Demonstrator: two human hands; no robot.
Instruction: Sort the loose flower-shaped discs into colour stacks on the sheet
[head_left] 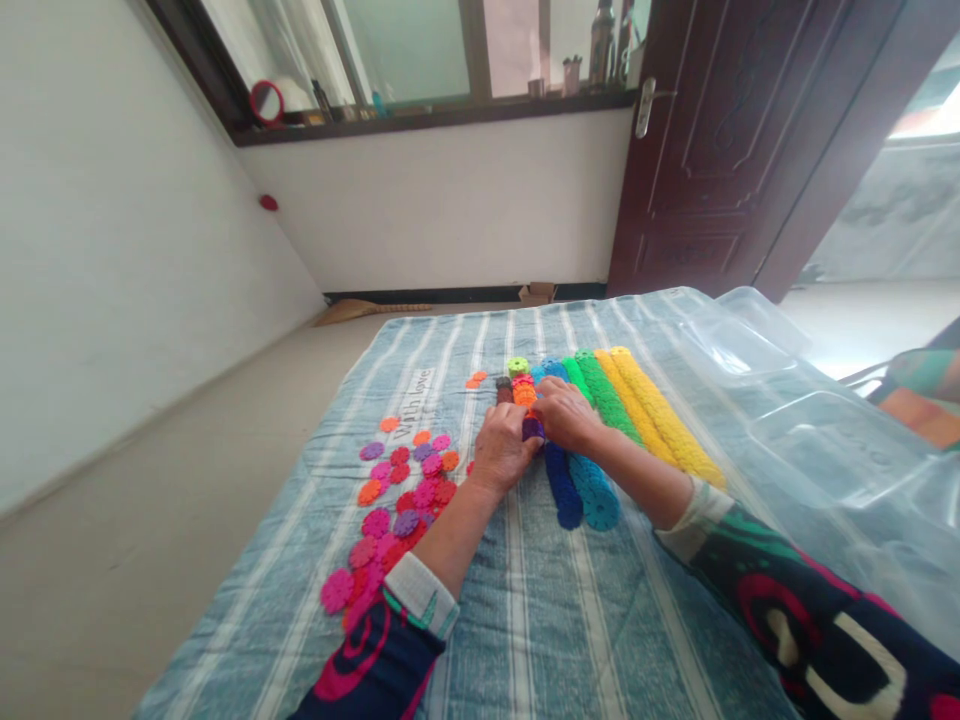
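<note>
On the striped cloth lie rows of round notched plastic discs, stacked on edge by colour. My left hand (504, 446) is closed at the lower end of a short row, its fingers against the purple discs (532, 429). My right hand (566, 413) curls over the same row from the other side, fingertips by the orange discs (524, 391). Dark brown discs (504, 388) and a lime green disc stack (517, 366) show just beyond my hands. Loose pink, red, orange and purple discs (390, 520) are scattered beside my left forearm.
To the right lie a dark blue row (564, 490), a light blue row (596, 497), a green row (607, 393) and yellow rows (667, 425). Clear plastic containers (840, 445) stand at the cloth's (480, 640) right side. A brown door (720, 150) stands behind.
</note>
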